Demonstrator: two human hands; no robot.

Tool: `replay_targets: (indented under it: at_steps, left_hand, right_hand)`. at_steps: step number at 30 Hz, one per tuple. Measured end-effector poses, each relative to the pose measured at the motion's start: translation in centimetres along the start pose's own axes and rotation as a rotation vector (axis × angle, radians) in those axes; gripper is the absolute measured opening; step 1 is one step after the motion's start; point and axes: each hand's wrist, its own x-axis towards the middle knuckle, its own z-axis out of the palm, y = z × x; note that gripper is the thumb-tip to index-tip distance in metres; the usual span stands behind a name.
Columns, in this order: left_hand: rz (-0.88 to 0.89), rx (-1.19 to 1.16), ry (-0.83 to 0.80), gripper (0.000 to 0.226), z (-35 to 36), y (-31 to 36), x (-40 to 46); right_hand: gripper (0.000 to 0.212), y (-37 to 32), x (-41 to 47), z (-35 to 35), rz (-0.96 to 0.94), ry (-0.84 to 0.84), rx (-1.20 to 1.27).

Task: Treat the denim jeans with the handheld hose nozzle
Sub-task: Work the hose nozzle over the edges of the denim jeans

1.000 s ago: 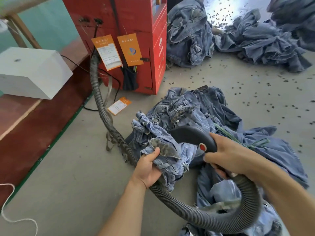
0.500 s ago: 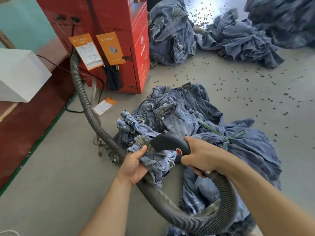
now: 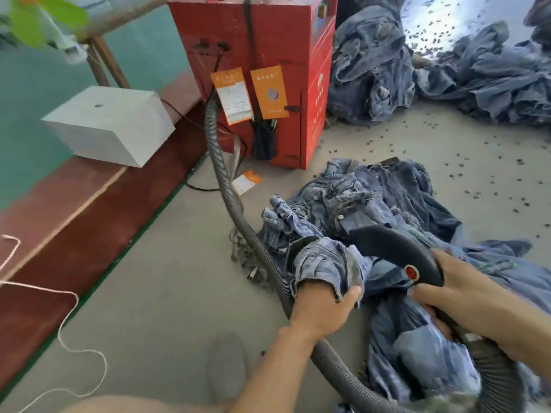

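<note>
One dark nozzle [image 3: 396, 251] is gripped by the right hand [image 3: 465, 296], fingers curled round its handle. A fold of the denim jeans [image 3: 325, 263], heaped on the floor [image 3: 179, 293], is clutched by the left hand [image 3: 322, 311]. One ribbed hose [image 3: 226, 186] and two orange tags [image 3: 250, 95] are seen at one red cabinet [image 3: 274, 40].

Bright, even daylight; glare on the floor [image 3: 465, 13] at upper right. Wide-angle distortion bends edges; corners and foreground are blurred.

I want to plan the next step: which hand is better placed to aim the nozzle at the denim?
The right hand: it grips the nozzle, while the left hand holds up the jeans.
</note>
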Motion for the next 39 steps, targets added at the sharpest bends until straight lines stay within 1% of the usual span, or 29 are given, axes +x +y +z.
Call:
replay_targets:
  at_steps: [3, 5, 7, 8, 9, 10, 12, 13, 14, 17, 18, 19, 20, 21, 22, 23, 24, 25, 27, 29, 31, 32, 34, 36, 39]
  left_hand:
    - [0.189, 0.142, 0.086, 0.049, -0.5, -0.3, 0.4]
    - [0.245, 0.316, 0.061, 0.044, -0.6, -0.8, 0.6]
    - [0.281, 0.531, 0.018, 0.035, -0.9, -0.7, 0.6]
    - [0.287, 0.622, -0.037, 0.032, -1.0, -0.5, 0.3]
    - [0.308, 0.679, -0.047, 0.031, -0.8, -0.6, 0.1]
    - [0.294, 0.647, -0.072, 0.034, -0.5, -0.8, 0.0]
    - [0.235, 0.526, -0.141, 0.052, -0.3, -1.3, -0.2]
    - [0.211, 0.477, -0.174, 0.059, -0.3, -1.5, -0.2]
    - [0.2, 0.457, -0.174, 0.064, -0.5, -1.8, 0.0]
    - [0.212, 0.417, -0.139, 0.068, -0.9, -2.6, 0.4]
    - [0.15, 0.329, -0.126, 0.065, -0.9, -2.8, 0.7]
    - [0.011, 0.138, -0.121, 0.058, -1.2, -2.6, 0.9]
    - [-0.196, -0.173, -0.145, 0.052, -1.7, -2.3, 1.2]
    - [-0.384, -0.54, -0.208, 0.057, -2.5, -2.2, 1.6]
    - [-0.512, -0.936, -0.302, 0.069, -3.3, -2.1, 2.0]
    - [-0.565, -1.278, -0.384, 0.085, -4.1, -2.4, 2.4]
    - [-0.594, -1.517, -0.381, 0.092, -4.9, -2.8, 2.8]
    - [-0.592, -1.679, -0.365, 0.094, -5.8, -2.9, 3.1]
    - [-0.573, -1.78, -0.277, 0.092, -6.5, -3.0, 4.0]
    - [-0.578, -1.763, -0.13, 0.083, -6.6, -2.5, 4.6]
    - [-0.651, -1.684, 0.003, 0.073, -6.4, -2.6, 5.3]
    - [-0.681, -1.611, 0.012, 0.069, -6.0, -2.6, 5.6]
    - [-0.719, -1.472, -0.066, 0.058, -5.3, -2.4, 6.0]
    - [-0.699, -1.454, -0.167, 0.059, -4.7, -2.0, 6.2]
    - [-0.642, -1.499, -0.221, 0.066, -4.6, -2.1, 6.8]
  right_hand:
    - [0.023, 0.0, -1.0, 1.2, -0.021, -0.035, -0.117]
    - [0.027, -0.1, -1.7, 1.4, -0.047, -0.02, -0.214]
    - [0.022, -0.6, -1.8, 1.8, -0.059, -0.022, -0.338]
    - [0.021, -1.1, -1.5, 2.2, -0.064, -0.044, -0.408]
    - [0.02, -1.6, -0.9, 2.8, -0.068, -0.07, -0.466]
    - [0.02, -2.1, -0.1, 3.4, -0.073, -0.083, -0.503]
    - [0.02, -3.1, 1.3, 4.3, -0.073, -0.032, -0.486]
    - [0.02, -3.3, 1.9, 4.6, -0.069, 0.015, -0.412]
    - [0.02, -3.2, 2.2, 4.7, -0.063, 0.061, -0.315]
    - [0.019, -2.1, 1.6, 4.6, -0.053, 0.173, -0.074]
    - [0.019, -2.0, 1.2, 4.4, -0.059, 0.216, -0.008]
    - [0.019, -2.0, 0.9, 4.0, -0.066, 0.259, 0.066]
    - [0.02, -2.0, 0.8, 3.4, -0.07, 0.291, 0.119]
    - [0.02, -2.2, 0.7, 2.8, -0.072, 0.313, 0.14]
    - [0.019, -2.2, 0.7, 2.3, -0.068, 0.317, 0.133]
    - [0.019, -2.2, 0.7, 1.9, -0.059, 0.305, 0.131]
    - [0.018, -2.0, 0.7, 1.7, -0.042, 0.278, 0.143]
    - [0.017, -1.8, 0.7, 1.7, -0.019, 0.244, 0.166]
    - [0.018, -1.0, 0.7, 2.0, 0.034, 0.178, 0.197]
    - [0.019, 0.0, 0.7, 2.3, 0.071, 0.135, 0.206]
    - [0.019, 1.0, 0.7, 2.6, 0.092, 0.11, 0.207]
    - [0.019, 1.4, 0.8, 2.6, 0.101, 0.103, 0.215]
    - [0.019, 2.2, 0.9, 2.7, 0.119, 0.092, 0.241]
    - [0.019, 2.8, 1.2, 2.7, 0.13, 0.09, 0.258]
    - [0.018, 3.0, 1.3, 2.8, 0.112, 0.065, 0.252]
